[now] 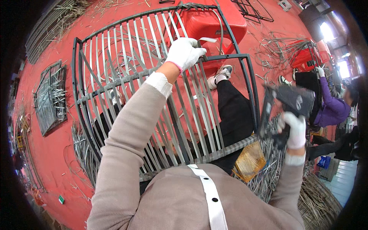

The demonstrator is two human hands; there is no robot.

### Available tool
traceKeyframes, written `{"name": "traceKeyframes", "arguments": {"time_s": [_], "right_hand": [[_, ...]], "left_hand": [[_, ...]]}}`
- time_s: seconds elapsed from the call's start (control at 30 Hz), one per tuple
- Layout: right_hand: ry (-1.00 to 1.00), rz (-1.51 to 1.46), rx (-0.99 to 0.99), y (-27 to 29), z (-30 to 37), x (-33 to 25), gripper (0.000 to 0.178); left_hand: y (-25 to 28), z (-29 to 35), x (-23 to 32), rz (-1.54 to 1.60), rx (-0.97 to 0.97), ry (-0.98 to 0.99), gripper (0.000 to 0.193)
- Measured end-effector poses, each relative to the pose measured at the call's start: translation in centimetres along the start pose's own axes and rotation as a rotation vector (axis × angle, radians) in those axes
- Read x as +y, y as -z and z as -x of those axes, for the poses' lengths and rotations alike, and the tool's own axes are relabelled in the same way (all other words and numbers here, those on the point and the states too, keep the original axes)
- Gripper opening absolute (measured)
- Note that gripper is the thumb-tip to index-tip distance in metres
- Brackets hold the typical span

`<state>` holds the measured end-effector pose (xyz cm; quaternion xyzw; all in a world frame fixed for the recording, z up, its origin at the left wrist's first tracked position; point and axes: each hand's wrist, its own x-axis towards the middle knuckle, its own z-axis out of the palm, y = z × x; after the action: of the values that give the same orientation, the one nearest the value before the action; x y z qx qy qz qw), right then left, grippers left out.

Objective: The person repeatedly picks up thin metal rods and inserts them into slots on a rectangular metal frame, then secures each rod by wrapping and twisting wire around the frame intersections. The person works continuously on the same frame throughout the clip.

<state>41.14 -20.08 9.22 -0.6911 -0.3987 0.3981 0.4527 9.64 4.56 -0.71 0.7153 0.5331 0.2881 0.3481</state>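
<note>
A dark metal frame (251,76) strung with flat grey strips leans across my legs. Near its upper middle, my left hand (184,54), in a white glove, pinches a loose grey strip (207,39) against the crossbar. The strip's pale end sticks out past my fingers to the right. Off the frame's right side, my right hand (295,129), also gloved, is wrapped round the grip of a black staple gun (294,100). Motion blurs the tool, and its nose is hard to make out. It is apart from my left hand.
A red plastic stool (234,28) stands beyond the frame. Bundled grey strips (264,186) and a yellowish block (251,161) lie by my right leg. Another strip-covered panel (50,97) rests on the red floor at left. A person in purple (332,105) works at far right.
</note>
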Motion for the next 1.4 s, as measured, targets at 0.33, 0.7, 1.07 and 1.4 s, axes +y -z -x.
{"name": "traceKeyframes", "arguments": {"time_s": [0.33, 0.7, 1.07, 1.4], "right_hand": [[0.219, 0.370, -0.610, -13.9, -10.2, -7.3, 0.018], [0.110, 0.395, -0.591, -13.8, -10.5, -8.2, 0.016], [0.071, 0.208, -0.465, -11.2, -6.9, -8.3, 0.017], [-0.315, 0.077, 0.328, 9.0, 8.2, 17.5, 0.009]], "left_hand": [[-0.6, -0.3, -0.1, -0.186, 0.087, -0.112, 0.033], [-1.6, -1.0, -1.0, -0.228, 0.106, -0.141, 0.030], [-0.8, -0.1, 0.2, -0.179, 0.112, -0.014, 0.032], [-1.4, 2.2, 0.4, -0.241, 0.264, -0.298, 0.031]]}}
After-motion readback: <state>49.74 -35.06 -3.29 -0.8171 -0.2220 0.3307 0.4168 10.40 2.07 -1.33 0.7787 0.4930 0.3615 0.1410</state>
